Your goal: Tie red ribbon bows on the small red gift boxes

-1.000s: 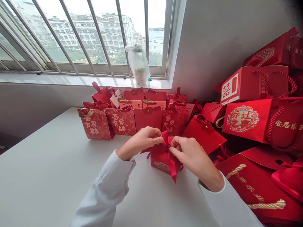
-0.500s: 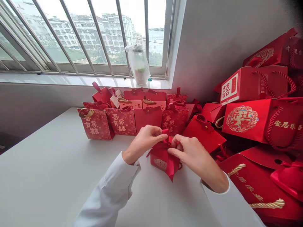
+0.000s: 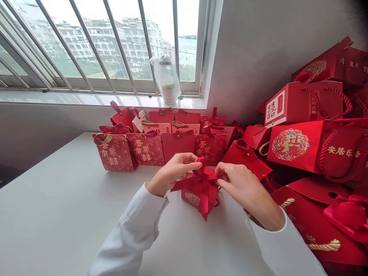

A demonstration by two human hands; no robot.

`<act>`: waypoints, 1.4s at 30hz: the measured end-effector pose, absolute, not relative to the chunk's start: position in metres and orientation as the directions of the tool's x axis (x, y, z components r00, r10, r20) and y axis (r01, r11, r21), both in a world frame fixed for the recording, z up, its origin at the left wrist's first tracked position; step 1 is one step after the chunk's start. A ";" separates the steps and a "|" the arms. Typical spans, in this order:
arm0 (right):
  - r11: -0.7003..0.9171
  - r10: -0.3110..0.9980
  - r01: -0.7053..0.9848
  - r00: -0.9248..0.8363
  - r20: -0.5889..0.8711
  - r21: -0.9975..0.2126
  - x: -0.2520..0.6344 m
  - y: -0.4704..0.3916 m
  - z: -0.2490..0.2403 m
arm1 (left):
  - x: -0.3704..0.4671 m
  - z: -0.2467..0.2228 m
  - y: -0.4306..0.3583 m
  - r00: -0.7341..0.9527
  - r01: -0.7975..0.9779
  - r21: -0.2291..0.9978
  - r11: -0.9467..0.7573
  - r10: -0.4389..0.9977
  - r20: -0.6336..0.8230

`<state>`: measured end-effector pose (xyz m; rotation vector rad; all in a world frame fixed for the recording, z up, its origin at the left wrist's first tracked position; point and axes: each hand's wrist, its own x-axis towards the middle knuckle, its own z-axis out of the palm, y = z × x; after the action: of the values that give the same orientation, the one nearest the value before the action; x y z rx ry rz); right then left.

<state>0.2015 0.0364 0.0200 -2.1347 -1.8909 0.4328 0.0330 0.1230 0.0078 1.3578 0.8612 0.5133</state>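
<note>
A small red box with a round gold emblem stands on the white table, its red ribbon crossed and gathered on top, with tails hanging down the front. My left hand is closed at the upper left of the box, thumb and finger pinching an upper part of the ribbon. On the right side, my right hand pinches another part of the ribbon between thumb and fingers, beside the box.
Rows of red gift boxes stand behind the hands on the white table. Large red boxes with rope handles are piled at the right. A bagged jar sits on the windowsill.
My right hand has moved slightly right, away from the knot, drawing ribbon out sideways. A ribbon end now spreads wider at the left. The view has shifted slightly.
</note>
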 end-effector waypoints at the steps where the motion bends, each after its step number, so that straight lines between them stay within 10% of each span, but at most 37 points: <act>1: -0.118 0.993 0.923 0.108 -0.048 -0.366 0.201 0.037 0.020 | 0.033 0.008 0.124 0.601 0.149 0.971 0.185 0.763 -0.238; 25: -0.180 0.982 0.983 0.177 -0.067 -0.038 0.190 0.039 0.025 | 0.037 0.007 0.123 0.617 0.078 0.927 0.366 0.713 -0.333; 42: -0.245 0.969 0.960 0.247 0.001 -0.135 0.195 0.041 0.017 | 0.043 0.006 0.117 0.533 0.054 0.960 0.275 0.805 -0.261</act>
<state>0.1951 0.0415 0.0173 -2.3936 -1.8598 0.1249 0.0434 0.1174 0.0056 1.2008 0.8933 0.6069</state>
